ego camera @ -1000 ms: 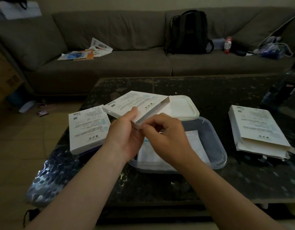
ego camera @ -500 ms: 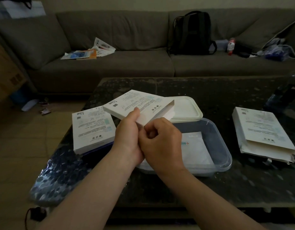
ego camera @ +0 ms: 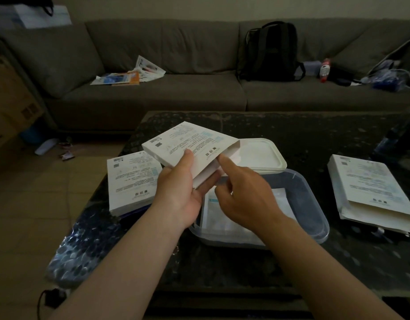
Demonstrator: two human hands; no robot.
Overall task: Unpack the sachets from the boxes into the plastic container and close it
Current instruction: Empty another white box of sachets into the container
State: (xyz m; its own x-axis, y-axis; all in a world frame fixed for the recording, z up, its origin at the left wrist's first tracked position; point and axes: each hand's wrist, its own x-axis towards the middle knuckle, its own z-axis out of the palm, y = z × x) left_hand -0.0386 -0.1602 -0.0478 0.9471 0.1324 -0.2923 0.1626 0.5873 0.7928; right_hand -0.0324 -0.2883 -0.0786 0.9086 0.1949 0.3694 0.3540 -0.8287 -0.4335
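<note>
My left hand [ego camera: 183, 188] grips a flat white box [ego camera: 188, 144] above the table, thumb on top and fingers underneath. The box's near end is open. My right hand [ego camera: 243, 195] is beside that opening, index finger stretched to the box's edge and the other fingers loosely curled, holding nothing. Under both hands stands the clear plastic container [ego camera: 314, 204] with white sachets [ego camera: 222, 218] lying in it. Its white lid [ego camera: 261, 155] lies just behind it.
Another white box [ego camera: 130, 181] lies left of the container, and a stack of opened boxes [ego camera: 370, 192] lies at the right. Bubble wrap [ego camera: 84, 245] hangs over the dark table's near left corner. A sofa with a backpack [ego camera: 271, 51] and papers is beyond.
My right hand has opened from a curled grip at the box's end to a pointing finger. The box's end flap now stands open and the box is lifted slightly.
</note>
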